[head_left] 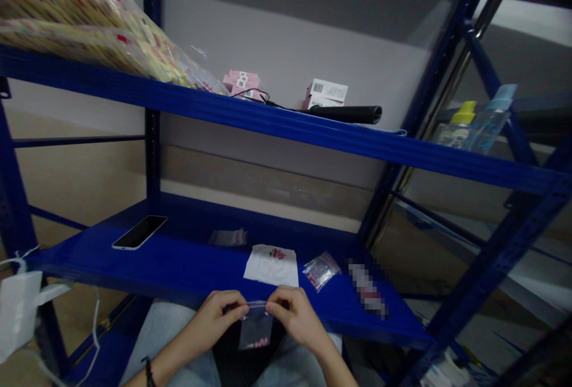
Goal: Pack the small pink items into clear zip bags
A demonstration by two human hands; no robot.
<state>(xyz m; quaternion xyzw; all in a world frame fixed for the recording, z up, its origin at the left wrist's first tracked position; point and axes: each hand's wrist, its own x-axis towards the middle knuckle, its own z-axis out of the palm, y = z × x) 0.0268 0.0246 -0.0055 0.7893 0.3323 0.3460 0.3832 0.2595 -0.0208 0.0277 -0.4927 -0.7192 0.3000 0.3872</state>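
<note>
Both my hands pinch the top edge of a small clear zip bag (255, 328) that hangs between them over my lap, with a few pink pieces at its bottom. My left hand (217, 315) grips the left corner and my right hand (292, 313) grips the right corner. Just beyond, on the blue shelf (179, 262), lies a white paper (272, 266) with several small red pieces (277, 253) on it. Another small clear bag (320, 270) with red contents lies to the right of the paper.
A phone (139, 232) lies face up at the shelf's left, and an empty clear bag (227, 237) sits behind the paper. The upper shelf holds large packets (89, 29), pink boxes (243, 84), a white box (326, 93) and a black cylinder (348, 114). Bottles (473, 124) stand at right.
</note>
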